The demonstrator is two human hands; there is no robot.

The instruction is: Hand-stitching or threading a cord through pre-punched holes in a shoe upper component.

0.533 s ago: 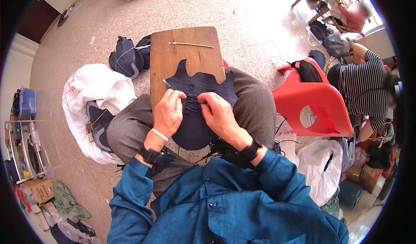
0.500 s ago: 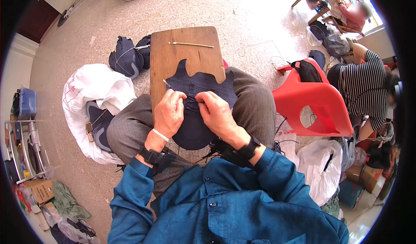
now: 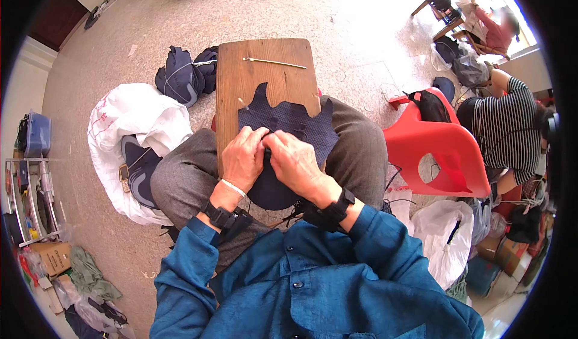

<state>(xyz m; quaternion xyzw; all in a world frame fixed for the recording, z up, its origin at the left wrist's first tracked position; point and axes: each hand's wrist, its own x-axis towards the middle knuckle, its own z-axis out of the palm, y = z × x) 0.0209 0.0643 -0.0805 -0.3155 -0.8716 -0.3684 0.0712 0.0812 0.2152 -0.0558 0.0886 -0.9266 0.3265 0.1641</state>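
A navy textured shoe upper [image 3: 306,128] lies spread over the near end of a wooden stool [image 3: 265,77] and toward my lap, with its rounded toe closest to me. Both my hands work over its middle, fingertips nearly touching. My left hand [image 3: 242,160] is closed in a pinch, and so is my right hand [image 3: 296,163]. Between them they seem to grip a dark shoelace at the lacing, though the fingers mostly hide it. A thin pale needle-like rod [image 3: 274,63] with an eye at one end rests on the far part of the stool.
Bundled navy uppers [image 3: 180,77] lie on the floor left of the stool. Nearer stands a white sack [image 3: 135,119] holding more uppers. A red plastic chair [image 3: 442,143] is at my right, beside a person in a striped shirt [image 3: 506,122]. Another person sits farther back.
My hands have come together from a small gap where dark lace strands showed. Those strands are now mostly covered. Stool, upper and surroundings appear shifted slightly right in the view.
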